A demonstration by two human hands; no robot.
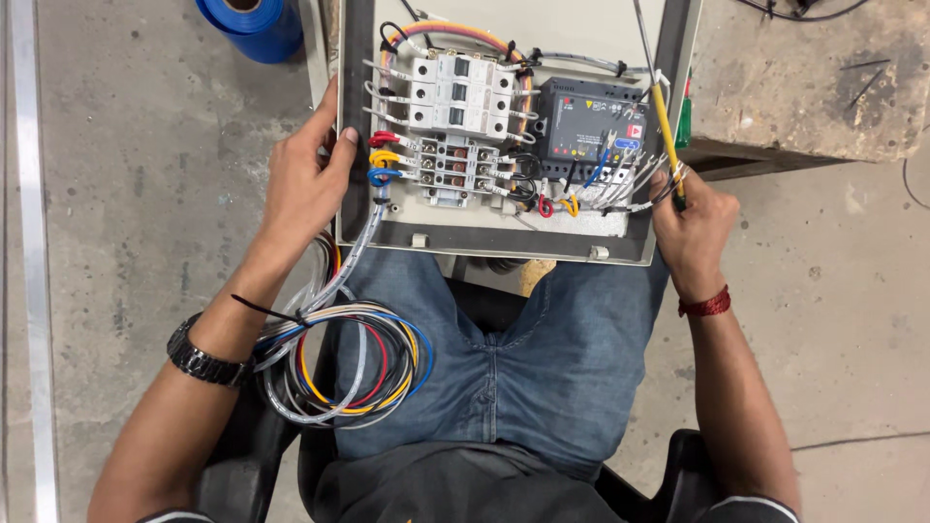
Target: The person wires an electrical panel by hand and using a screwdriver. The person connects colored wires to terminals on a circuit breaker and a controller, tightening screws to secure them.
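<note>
We steady the mostly wired control panel (504, 145) with our left hand (305, 179), while our right hand (690, 221) grips a yellow-handled screwdriver (665, 121) beside loose grey wires (635, 184).

One grey panel box (504, 237) sits between the two gripping hands, holding one white breaker (460, 92) and one black module (586, 121). One yellow screwdriver (665, 121) stands in the right grip; one wire coil (354, 363) hangs below the left.

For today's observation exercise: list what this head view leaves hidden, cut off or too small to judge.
- Electrical panel box: its top is cut off by the frame edge.
- Screwdriver: the handle's lower end is hidden inside the right hand.
- Left hand: fingertips hidden behind the box's edge.
- Blue roll: cropped at the top.
- Wire tags: too small.
</note>
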